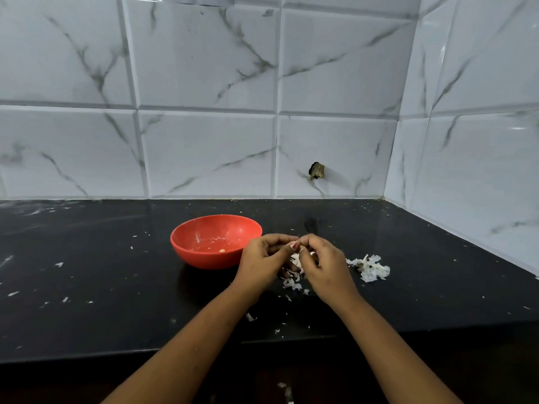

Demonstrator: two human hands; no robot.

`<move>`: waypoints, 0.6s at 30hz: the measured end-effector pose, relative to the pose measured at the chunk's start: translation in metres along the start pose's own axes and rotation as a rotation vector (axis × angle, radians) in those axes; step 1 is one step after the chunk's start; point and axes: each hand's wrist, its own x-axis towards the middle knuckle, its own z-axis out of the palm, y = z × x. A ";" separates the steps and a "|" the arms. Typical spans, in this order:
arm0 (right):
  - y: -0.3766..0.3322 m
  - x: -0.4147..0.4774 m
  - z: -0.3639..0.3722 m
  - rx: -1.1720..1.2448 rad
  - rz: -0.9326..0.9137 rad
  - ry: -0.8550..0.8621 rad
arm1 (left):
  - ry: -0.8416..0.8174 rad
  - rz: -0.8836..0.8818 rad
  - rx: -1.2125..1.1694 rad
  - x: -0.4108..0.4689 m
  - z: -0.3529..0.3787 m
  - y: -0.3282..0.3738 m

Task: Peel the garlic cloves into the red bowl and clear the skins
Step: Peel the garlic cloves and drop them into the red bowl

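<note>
The red bowl [215,240] stands on the black counter, with one small peeled piece and pale smears inside. Just right of the bowl, my left hand [264,259] and my right hand [323,265] meet with fingers curled, pinching a small garlic clove [295,244] between their fingertips. Most of the clove is hidden by the fingers. White garlic skins [293,282] lie on the counter under and between my hands. A larger heap of skins [370,266] lies to the right of my right hand.
Small skin flakes are scattered over the black counter [102,272], left of the bowl and toward the front edge. A marble-tiled wall runs behind, and a side wall closes the right. A small hole [316,170] shows in the back tile.
</note>
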 end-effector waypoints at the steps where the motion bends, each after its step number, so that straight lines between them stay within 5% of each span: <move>1: -0.001 0.000 0.000 0.004 0.012 0.004 | -0.001 0.001 -0.006 0.000 0.000 0.000; 10: -0.008 -0.003 -0.007 -0.242 0.201 0.059 | 0.057 0.025 0.033 0.002 0.000 -0.002; 18: -0.005 -0.001 -0.005 -0.121 0.194 0.059 | 0.130 0.076 0.233 0.003 -0.002 -0.006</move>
